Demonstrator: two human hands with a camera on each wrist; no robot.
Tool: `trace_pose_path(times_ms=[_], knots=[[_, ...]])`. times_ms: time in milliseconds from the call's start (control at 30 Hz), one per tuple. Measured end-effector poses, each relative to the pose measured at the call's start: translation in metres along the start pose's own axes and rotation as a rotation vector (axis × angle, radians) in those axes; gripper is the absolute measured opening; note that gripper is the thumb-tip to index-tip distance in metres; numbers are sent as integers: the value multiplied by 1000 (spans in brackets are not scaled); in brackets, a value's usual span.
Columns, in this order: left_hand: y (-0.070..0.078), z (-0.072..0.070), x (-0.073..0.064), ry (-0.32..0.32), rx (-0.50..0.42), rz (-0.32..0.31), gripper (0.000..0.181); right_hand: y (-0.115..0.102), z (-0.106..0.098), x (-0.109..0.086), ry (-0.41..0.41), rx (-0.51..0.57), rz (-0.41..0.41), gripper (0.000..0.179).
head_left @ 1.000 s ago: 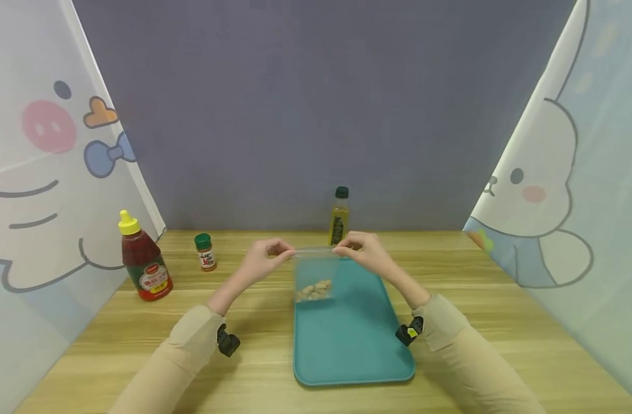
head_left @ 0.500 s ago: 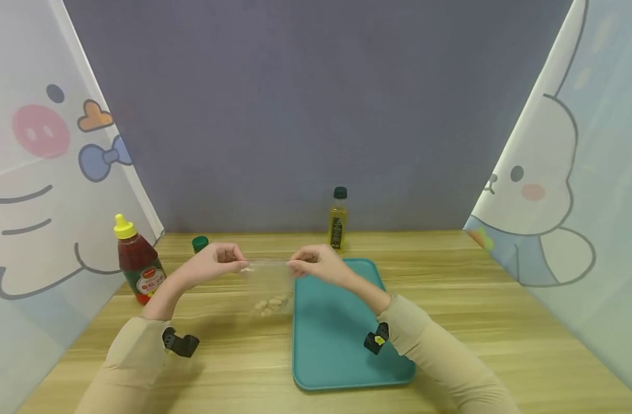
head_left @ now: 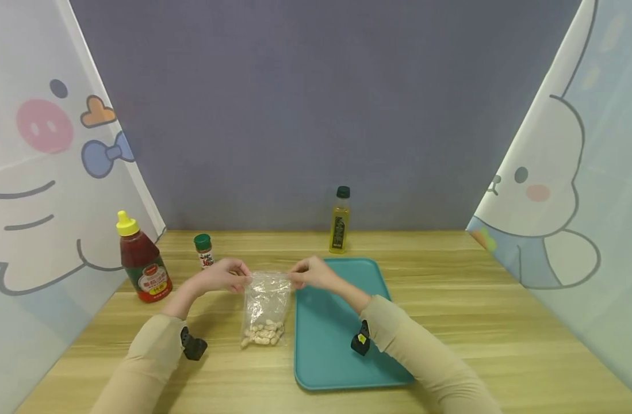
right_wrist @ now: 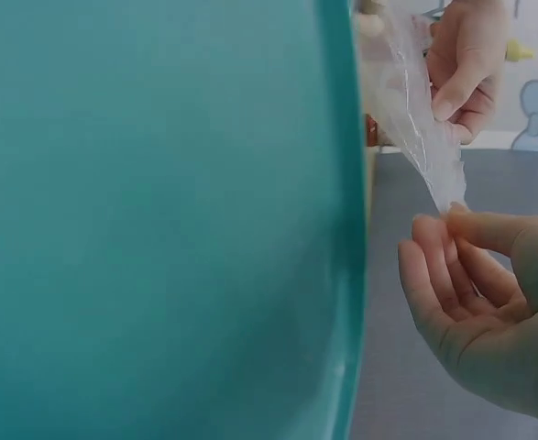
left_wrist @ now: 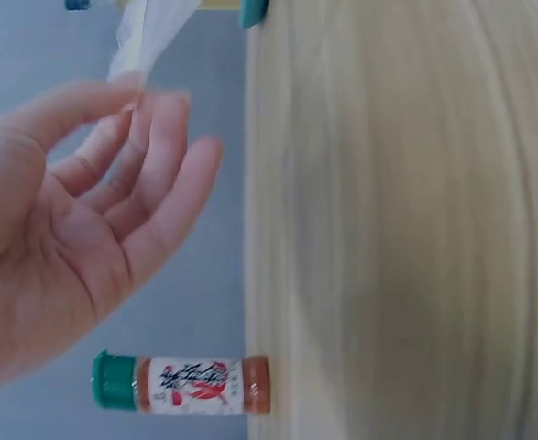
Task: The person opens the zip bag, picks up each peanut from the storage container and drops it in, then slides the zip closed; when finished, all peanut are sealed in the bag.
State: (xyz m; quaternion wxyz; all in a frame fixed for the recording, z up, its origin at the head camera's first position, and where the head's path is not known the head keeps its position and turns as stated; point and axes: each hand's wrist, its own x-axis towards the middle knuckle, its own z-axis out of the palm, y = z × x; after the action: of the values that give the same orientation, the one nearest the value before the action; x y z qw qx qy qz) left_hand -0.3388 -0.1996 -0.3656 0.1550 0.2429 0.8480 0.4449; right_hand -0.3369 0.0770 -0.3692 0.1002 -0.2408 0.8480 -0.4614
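Note:
A clear zip bag (head_left: 266, 299) with several peanuts (head_left: 264, 332) at its bottom is at the middle of the table, left of the teal tray (head_left: 341, 368). My left hand (head_left: 225, 276) pinches the bag's top left corner between thumb and fingers. At the top right corner my right hand (head_left: 316, 273) pinches it the same way, above the tray's left edge. The right wrist view shows the bag (right_wrist: 420, 119) stretched between both hands. In the left wrist view only a piece of the bag (left_wrist: 149, 37) shows beyond the fingertips.
A sauce bottle (head_left: 146, 264) with a yellow cap stands at the far left. Beside it is a small green-capped spice jar (head_left: 204, 250), partly behind my left hand. An oil bottle (head_left: 339, 221) stands at the back, behind the tray.
Both hands have carried the bag leftward from above the tray, then lowered it toward the table beside the tray. The peanuts now look lower and nearer to me.

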Motion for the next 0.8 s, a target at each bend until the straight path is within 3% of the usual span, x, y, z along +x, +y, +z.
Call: trace_pose_path(times_ms=[167, 300, 400, 567, 800], knots=[[-4, 5, 5, 36, 71, -26, 17, 6, 5, 6, 19, -17, 32, 19], [-2, 9, 3, 79, 98, -92, 28, 9, 8, 9, 17, 0, 52, 25], [-3, 12, 2, 104, 92, -133, 40, 9, 10, 11, -31, 8, 57, 29], [-9, 16, 4, 65, 83, -123, 36, 8, 13, 12, -132, 40, 61, 33], [-5, 17, 6, 36, 91, -128, 35, 7, 4, 8, -152, 101, 67, 35]])
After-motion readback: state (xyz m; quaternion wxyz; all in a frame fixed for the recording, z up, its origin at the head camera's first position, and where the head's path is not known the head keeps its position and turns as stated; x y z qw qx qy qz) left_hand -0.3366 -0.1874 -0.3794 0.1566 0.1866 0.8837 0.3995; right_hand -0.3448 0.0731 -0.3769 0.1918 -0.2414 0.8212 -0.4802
